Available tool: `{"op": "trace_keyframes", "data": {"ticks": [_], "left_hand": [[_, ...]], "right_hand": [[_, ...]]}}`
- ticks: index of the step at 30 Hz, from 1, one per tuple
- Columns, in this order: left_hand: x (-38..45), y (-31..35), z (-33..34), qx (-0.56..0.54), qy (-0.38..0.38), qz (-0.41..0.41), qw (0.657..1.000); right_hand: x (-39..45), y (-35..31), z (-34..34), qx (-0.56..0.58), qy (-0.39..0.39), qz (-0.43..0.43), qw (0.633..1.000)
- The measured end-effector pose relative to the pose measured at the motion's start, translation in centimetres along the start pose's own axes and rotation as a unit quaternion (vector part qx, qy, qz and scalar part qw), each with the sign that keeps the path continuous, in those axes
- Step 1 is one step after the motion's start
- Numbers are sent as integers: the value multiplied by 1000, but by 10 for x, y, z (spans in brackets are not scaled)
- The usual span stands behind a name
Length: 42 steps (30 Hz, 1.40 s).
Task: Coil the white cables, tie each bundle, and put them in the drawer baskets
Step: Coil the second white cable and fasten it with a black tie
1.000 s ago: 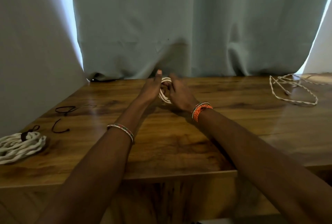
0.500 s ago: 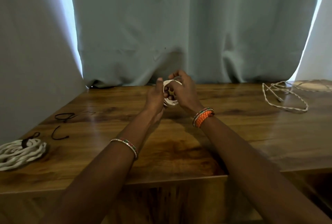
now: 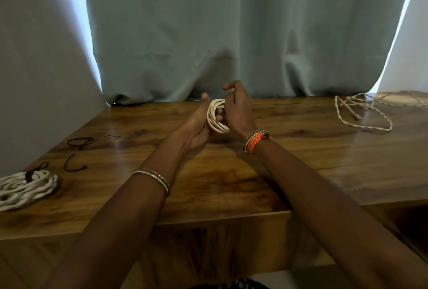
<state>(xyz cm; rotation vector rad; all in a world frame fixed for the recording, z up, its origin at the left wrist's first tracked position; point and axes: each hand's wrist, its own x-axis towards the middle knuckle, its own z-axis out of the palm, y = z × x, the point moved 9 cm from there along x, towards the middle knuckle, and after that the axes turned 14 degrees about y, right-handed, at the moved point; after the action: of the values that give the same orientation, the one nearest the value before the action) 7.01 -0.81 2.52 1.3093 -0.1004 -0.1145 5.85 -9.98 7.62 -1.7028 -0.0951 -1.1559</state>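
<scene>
White cable coil [image 3: 216, 116] is gripped between left hand [image 3: 198, 126] and right hand [image 3: 237, 110] above the table [image 3: 301, 161].

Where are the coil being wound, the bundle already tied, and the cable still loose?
coil in hand [image 3: 216, 116], head view, on its white loops.
tied bundle [image 3: 25, 186], head view, on its strands.
loose cable [image 3: 366, 126], head view, on its near loop.

Small cream-white coiled cable [image 3: 216, 116] mid-table, a chunkier white twisted-rope bundle [image 3: 25, 188] near left with a black tie [image 3: 30, 175] on it. Glossy brown wood-grain table [image 3: 301, 161], thin black cords [image 3: 78, 141] far left, pale grey-green curtain [image 3: 208, 29] behind. Orange woven bracelet [image 3: 254, 141] on the right wrist.
</scene>
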Motion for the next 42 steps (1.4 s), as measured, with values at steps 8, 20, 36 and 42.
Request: {"op": "trace_keyframes", "data": {"ticks": [8, 20, 36, 42], "left_hand": [[-13, 15, -4, -124, -27, -4, 992], [-68, 156, -212, -89, 294, 206, 929], [-87, 152, -320, 21, 368, 183, 911], [-75, 136, -320, 44, 362, 162, 917]], "right_hand": [[-10, -31, 7, 32, -1, -56, 998], [-53, -38, 166, 61, -227, 153, 960], [-177, -124, 242, -53, -475, -108, 871], [-181, -128, 250, -135, -437, -115, 882]]}}
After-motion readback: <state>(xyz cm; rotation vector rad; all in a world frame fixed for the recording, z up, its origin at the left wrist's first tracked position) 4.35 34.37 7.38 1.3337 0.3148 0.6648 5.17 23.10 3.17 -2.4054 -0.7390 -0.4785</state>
